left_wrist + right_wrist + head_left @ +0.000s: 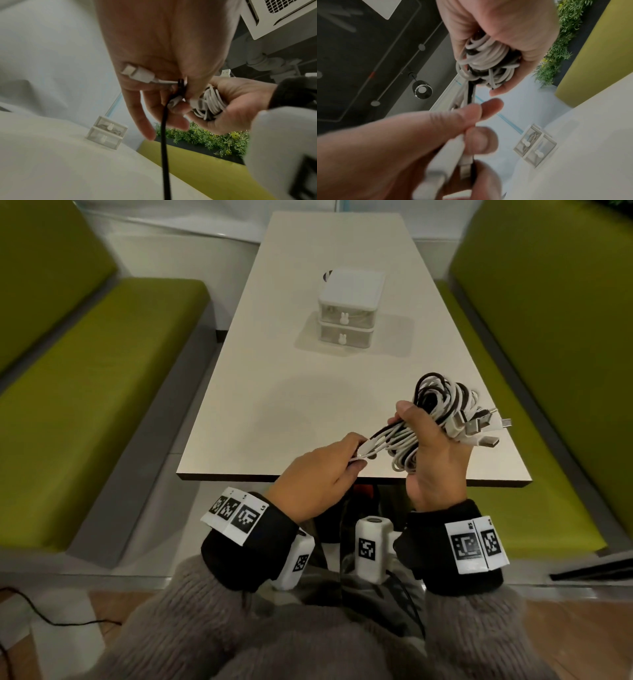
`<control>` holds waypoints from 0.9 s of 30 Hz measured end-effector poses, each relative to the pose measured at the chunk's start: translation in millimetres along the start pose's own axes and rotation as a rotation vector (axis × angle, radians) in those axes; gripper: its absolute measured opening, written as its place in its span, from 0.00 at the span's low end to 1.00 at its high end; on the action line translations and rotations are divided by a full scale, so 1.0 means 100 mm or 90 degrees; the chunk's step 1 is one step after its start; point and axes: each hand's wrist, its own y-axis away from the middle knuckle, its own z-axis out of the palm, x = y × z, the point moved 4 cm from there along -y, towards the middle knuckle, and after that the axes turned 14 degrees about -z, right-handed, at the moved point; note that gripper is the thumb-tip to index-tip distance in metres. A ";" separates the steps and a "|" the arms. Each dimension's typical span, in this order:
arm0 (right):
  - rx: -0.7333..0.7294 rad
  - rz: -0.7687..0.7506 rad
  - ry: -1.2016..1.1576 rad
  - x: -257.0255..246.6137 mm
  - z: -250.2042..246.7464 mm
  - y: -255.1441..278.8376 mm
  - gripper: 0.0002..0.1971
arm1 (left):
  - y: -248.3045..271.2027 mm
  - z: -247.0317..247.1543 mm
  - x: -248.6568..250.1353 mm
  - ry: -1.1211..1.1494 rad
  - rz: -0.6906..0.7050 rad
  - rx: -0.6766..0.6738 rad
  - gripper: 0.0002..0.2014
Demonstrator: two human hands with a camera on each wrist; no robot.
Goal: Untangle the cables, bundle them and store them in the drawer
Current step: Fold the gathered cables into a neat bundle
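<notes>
Bare table point(274, 392) lies between the hands and the closed drawer unit point(346, 313).

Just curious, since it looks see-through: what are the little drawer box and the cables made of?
The drawer box looks like plastic: matte white frame, translucent fronts that show contents inside. The cables, white and black, seem to have smooth rubbery plastic sheaths, and their plugs have shiny, probably metal, tips.

Cables coiled, drawers shut

I see white and black cables point(442, 405) looped in one bundle above the table's near right corner; the white two-drawer unit point(347, 309) stands mid-table.
</notes>
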 end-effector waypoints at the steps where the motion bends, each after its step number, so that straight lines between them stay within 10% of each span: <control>1: -0.019 0.002 0.010 -0.01 0.00 0.00 0.06 | 0.00 -0.04 -0.02 -0.045 -0.001 0.004 0.14; 7: -0.109 -0.004 0.069 -0.08 0.01 -0.02 0.09 | -0.01 -0.20 -0.09 -0.211 0.036 0.043 0.15; 16: -0.054 -0.022 0.062 -0.18 -0.15 -0.12 0.06 | 0.10 -0.16 -0.14 0.623 -0.082 -0.223 0.19; 23: -0.004 -0.025 0.064 -0.13 -0.08 -0.08 0.06 | -0.01 -0.14 -0.26 0.697 -0.143 -0.141 0.22; 27: 0.139 -0.074 0.035 -0.21 -0.09 -0.07 0.19 | 0.06 -0.19 -0.38 0.553 -0.163 0.218 0.20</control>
